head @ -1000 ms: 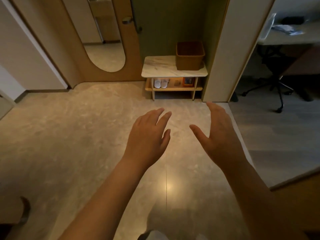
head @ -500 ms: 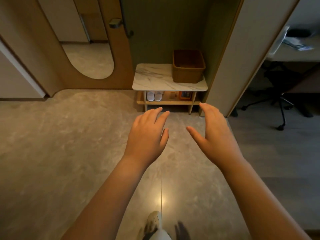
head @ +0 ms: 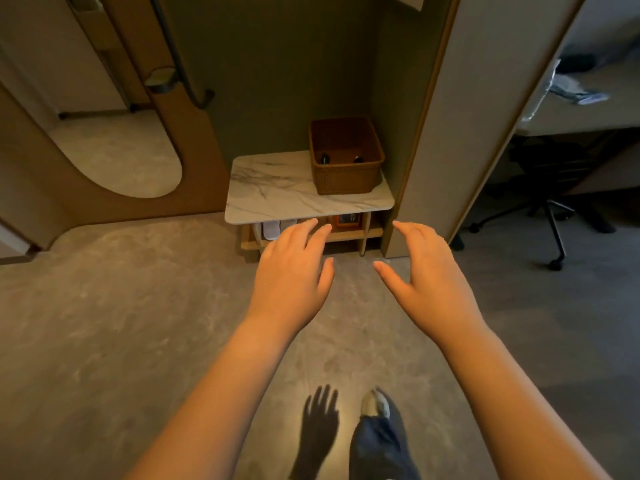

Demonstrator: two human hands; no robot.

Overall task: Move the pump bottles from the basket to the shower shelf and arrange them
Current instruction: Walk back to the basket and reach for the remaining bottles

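Observation:
A brown woven basket (head: 346, 176) stands on the right end of a low marble-topped table (head: 273, 195) in a dark alcove. Two dark pump tops (head: 325, 158) peek above its inner rim; the bottles themselves are hidden inside. My left hand (head: 291, 271) and my right hand (head: 426, 271) are stretched out in front of me, fingers straight and spread, holding nothing, both short of the table's front edge. No shower shelf is in view.
Under the marble top a wooden shelf (head: 349, 235) holds white slippers (head: 272, 228) and an orange box (head: 346, 220). A beige wall panel (head: 446, 133) flanks the alcove on the right; beyond it an office chair (head: 554, 209) and desk. An oval mirror (head: 117, 157) lies left.
I have walked closer: the table and basket are larger and nearer, and the pump tops inside now show. Both hands stay open and raised.

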